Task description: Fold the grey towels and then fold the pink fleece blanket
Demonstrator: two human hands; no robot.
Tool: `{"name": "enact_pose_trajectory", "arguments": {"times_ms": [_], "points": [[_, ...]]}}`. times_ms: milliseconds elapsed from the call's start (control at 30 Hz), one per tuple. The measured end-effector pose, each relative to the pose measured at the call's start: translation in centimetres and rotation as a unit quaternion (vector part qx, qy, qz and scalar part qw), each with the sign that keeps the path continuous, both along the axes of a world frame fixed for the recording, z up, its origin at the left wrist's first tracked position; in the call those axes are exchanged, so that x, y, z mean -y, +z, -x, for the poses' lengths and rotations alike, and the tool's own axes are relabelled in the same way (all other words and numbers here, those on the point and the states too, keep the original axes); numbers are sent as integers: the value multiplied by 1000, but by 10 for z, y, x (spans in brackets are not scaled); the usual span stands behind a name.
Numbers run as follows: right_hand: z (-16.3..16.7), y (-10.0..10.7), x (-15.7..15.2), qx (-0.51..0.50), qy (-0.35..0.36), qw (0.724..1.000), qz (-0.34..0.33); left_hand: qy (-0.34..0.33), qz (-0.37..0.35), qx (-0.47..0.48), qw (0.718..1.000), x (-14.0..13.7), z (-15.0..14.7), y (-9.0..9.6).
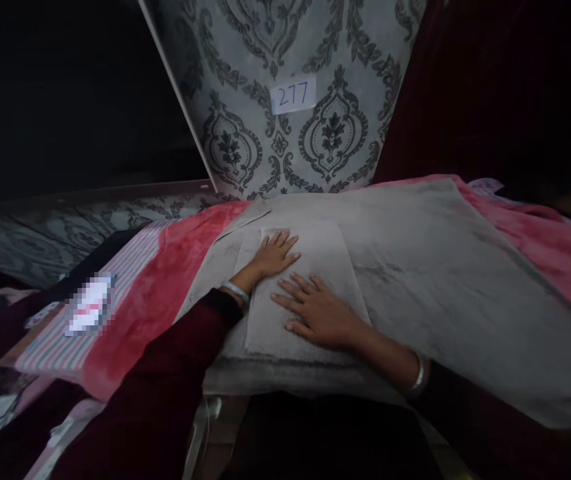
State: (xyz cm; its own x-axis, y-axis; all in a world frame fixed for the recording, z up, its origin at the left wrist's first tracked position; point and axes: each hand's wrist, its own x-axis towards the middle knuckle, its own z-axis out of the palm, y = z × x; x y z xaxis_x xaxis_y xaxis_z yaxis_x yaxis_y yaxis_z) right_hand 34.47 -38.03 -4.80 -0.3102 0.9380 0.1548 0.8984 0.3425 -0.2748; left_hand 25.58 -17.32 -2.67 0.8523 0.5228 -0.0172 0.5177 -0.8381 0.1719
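My left hand (274,255) lies flat with its fingers spread on the upper left part of a pale grey, rectangular piece of plush cloth (325,253). Lower and to the right, my right hand (318,310) rests palm down on the same piece, fingers apart. Neither hand grips anything. Under the piece spreads a larger grey plush cloth (430,267), whose far left corner is folded over. A silvery bangle circles each wrist.
Red plush fabric (150,300) and striped cloth (65,333) lie to the left, with a blurred-out bright rectangle (90,307) on top. More pinkish-red fabric (530,247) is at right. A paper marked 277 (293,94) is stuck on the patterned wall (333,137).
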Motion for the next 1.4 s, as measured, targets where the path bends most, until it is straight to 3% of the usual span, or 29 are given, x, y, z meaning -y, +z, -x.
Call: {"name": "enact_pose_trajectory", "arguments": {"times_ms": [133, 267, 400, 533, 733, 900, 1000, 1133, 1267, 1400], "points": [[-1, -4, 2, -42, 11, 999, 7, -13, -7, -12, 1000, -23, 1, -4], [-4, 1, 2, -78, 23, 996, 31, 46, -30, -29, 998, -43, -11, 0], [-6, 7, 3, -99, 41, 991, 82, 55, -67, -41, 995, -52, -18, -2], [-6, 6, 4, -130, 69, 985, 85, 57, -72, -40, 995, -52, -14, -6], [-9, 8, 2, -155, 102, 978, 99, 61, -64, -35, 995, -51, -13, -4], [3, 21, 7, -153, 119, 977, 91, 70, -60, -45, 995, -43, -12, 9], [22, 23, 14, -148, 138, 977, 67, 19, -89, -26, 995, -26, -4, 14], [44, 10, 18, -107, 140, 984, 28, -99, -72, -5, 993, -2, 11, 4], [50, 0, 25, -73, 121, 990, -20, -87, -50, 9, 995, 6, 17, -8], [57, -5, 41, -62, 95, 993, -37, -71, -87, 54, 992, 7, 19, -13]]}}
